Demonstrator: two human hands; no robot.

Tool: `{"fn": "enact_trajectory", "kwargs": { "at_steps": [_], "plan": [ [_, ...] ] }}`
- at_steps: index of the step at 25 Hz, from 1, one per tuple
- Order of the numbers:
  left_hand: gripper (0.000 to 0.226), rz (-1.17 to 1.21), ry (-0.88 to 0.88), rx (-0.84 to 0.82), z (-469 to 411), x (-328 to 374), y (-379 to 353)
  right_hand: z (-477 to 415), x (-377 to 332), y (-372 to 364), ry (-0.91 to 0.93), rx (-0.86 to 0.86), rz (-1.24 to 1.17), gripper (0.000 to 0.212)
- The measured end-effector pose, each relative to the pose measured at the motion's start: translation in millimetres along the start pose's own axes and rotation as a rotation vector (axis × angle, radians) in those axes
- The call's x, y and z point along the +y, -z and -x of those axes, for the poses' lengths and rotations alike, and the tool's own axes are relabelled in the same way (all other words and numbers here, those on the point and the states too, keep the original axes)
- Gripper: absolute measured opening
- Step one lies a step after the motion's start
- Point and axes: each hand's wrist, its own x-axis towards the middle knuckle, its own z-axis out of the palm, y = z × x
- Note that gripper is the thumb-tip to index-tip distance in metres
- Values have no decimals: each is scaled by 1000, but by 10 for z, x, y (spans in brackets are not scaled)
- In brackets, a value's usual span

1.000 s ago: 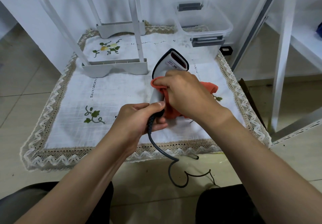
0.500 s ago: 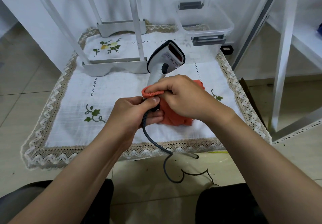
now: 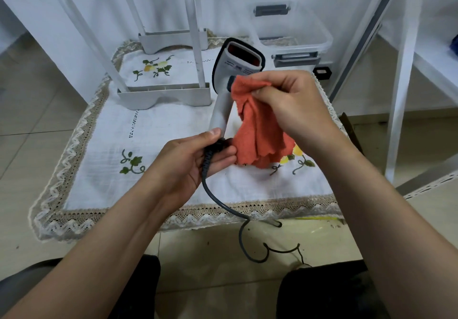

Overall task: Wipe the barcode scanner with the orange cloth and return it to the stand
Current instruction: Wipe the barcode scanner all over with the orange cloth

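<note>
Scanner [image 3: 221,100] butt seemingly between left fingers [image 3: 221,161]

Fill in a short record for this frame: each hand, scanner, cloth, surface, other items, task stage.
left hand: grips the bottom end of the barcode scanner, where its cable enters
right hand: pinches the orange cloth
scanner: lifted over the tablecloth, window end up
cloth: top corner against the scanner's neck, the rest hangs
other items: white plastic frame, clear bin
task stage: wiping; scanner not on a stand
</note>
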Motion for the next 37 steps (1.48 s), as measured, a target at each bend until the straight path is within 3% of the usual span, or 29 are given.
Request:
{"fn": "enact_trajectory", "kwargs": {
  "at_steps": [5, 9, 14, 16, 19, 23, 26, 29, 37],
  "plan": [
    [24, 24, 42, -65, 6, 3, -11, 1, -1, 84, 15, 140, 2, 31],
    [12, -9, 55, -138, 11, 35, -28, 0, 40, 93, 9, 218, 69, 33],
    [11, 40, 77, -221, 11, 76, -40, 8, 96, 122, -201, 207, 22, 39],
    [23, 67, 104, -271, 22, 77, -35, -6, 133, 101, -329, 172, -102, 35],
    [30, 109, 159, -345, 32, 62, -21, -23, 152, 60, -475, 58, -482, 22],
    [39, 192, 201, -516, -13, 59, 58, 20, 152, 78, -536, -133, -888, 21],
    [40, 249, 247, -569, -24, 66, 89, 42, 187, 45, -556, -203, -993, 22],
    [50, 285, 287, -521, -21, 61, 68, 18, 213, 34, -565, -213, -1058, 27],
    [44, 14, 143, -157, 2, 39, -41, -14, 239, 59, -562, -99, -1040, 17]
  ]
}}
